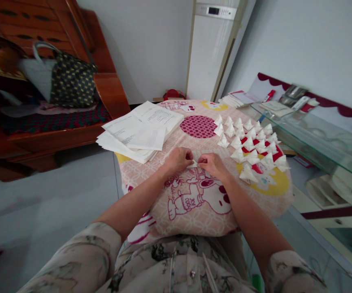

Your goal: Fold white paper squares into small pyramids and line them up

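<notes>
Between my hands, just above the patterned tablecloth (151, 187), is a small folded piece of white paper (193, 163). My left hand (179, 158) pinches its left side, thumb and fingers pressed together. On the right side my right hand (211, 163) grips it with the fingertips. My fingers hide part of its shape. To the right stand several pointed folded white paper pieces (248, 143) in loose rows. A stack of printed paper sheets (145, 127) lies beyond my left hand, with loose sheets on top.
At the right is a glass-topped cabinet (319, 140) with small items and another paper pile (238, 99). A wooden bench (57, 138) carrying a dark patterned bag (72, 79) stands at left. A tall white appliance (209, 49) is behind the table.
</notes>
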Demonstrator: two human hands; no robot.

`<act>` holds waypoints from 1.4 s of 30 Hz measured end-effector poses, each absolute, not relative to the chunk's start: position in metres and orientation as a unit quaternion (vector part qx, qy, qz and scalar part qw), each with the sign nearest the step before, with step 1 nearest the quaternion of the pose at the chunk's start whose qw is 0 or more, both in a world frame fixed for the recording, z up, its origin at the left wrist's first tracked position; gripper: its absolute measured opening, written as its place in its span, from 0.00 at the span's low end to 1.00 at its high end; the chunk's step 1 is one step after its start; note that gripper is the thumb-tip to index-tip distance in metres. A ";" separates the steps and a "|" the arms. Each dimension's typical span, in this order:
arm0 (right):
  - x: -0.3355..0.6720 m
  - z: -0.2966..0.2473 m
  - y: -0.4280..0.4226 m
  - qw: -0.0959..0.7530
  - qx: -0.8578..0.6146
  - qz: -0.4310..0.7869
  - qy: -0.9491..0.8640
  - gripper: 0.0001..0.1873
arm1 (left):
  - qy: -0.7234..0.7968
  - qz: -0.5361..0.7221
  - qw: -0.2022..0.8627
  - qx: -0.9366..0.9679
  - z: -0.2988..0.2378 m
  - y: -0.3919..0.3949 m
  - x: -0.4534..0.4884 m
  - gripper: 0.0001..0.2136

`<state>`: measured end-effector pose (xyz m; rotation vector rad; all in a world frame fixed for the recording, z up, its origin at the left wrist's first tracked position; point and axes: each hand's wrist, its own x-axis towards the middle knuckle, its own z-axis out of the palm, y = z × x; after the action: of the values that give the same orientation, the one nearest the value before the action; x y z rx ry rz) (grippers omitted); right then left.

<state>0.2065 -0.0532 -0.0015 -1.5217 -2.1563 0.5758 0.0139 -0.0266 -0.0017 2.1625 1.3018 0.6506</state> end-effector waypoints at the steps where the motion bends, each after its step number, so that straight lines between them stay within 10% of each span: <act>1: 0.207 -0.002 -0.053 0.220 -0.548 0.208 -0.780 0.05 | 0.482 0.244 0.257 0.802 -0.002 -0.028 0.014 0.02; 11: 0.208 -0.010 -0.050 0.297 -0.547 0.254 -0.740 0.02 | 0.473 0.286 0.451 0.701 -0.005 -0.021 0.018 0.09; 17: 0.215 -0.011 -0.057 0.412 -0.555 0.428 -0.582 0.19 | 0.401 0.384 0.615 0.560 -0.001 -0.025 0.014 0.13; 42: 0.200 -0.009 -0.072 0.451 -0.458 0.566 -0.515 0.15 | 0.345 0.440 0.673 0.484 -0.003 -0.037 0.025 0.14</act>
<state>0.1996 -0.0721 -0.0086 -1.1324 -1.2735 1.3996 0.0247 -0.0369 -0.0026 1.0901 0.7761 0.9895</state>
